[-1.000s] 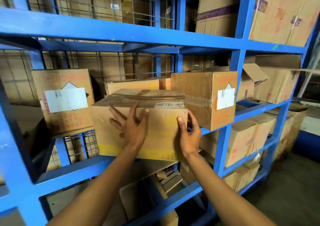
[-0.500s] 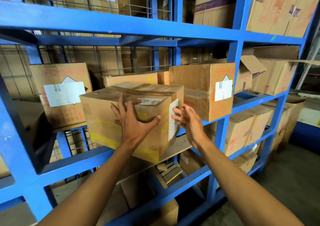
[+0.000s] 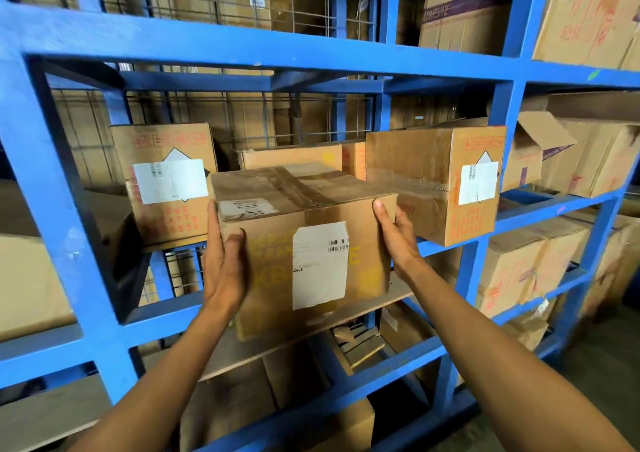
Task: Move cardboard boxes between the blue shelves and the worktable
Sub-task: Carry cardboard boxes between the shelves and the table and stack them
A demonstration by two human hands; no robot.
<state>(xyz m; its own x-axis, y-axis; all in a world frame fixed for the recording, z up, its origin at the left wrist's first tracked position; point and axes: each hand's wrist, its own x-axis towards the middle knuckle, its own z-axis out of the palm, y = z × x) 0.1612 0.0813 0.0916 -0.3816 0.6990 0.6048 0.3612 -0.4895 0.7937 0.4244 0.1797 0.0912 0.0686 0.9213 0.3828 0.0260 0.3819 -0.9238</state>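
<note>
The box sits right at the front of the middle shelf, its near face hanging out past the edge, a white label square to the camera and brown tape running across its top. Left hand is flat against the left side, fingers reaching up to the top corner, thumb wrapped onto the front face. Right hand is pressed against the right side, fingers up along the edge. So the hands are apart, one on each side, clamping the box between them. Just behind it lies a low flat carton. To the left, further back, stands a labelled carton with red print; to the right a bigger carton with its own white sticker, close beside the right hand. Blue frame all around, wire mesh at the back. More cartons fill the top shelf, the right bay and the lower levels.
</note>
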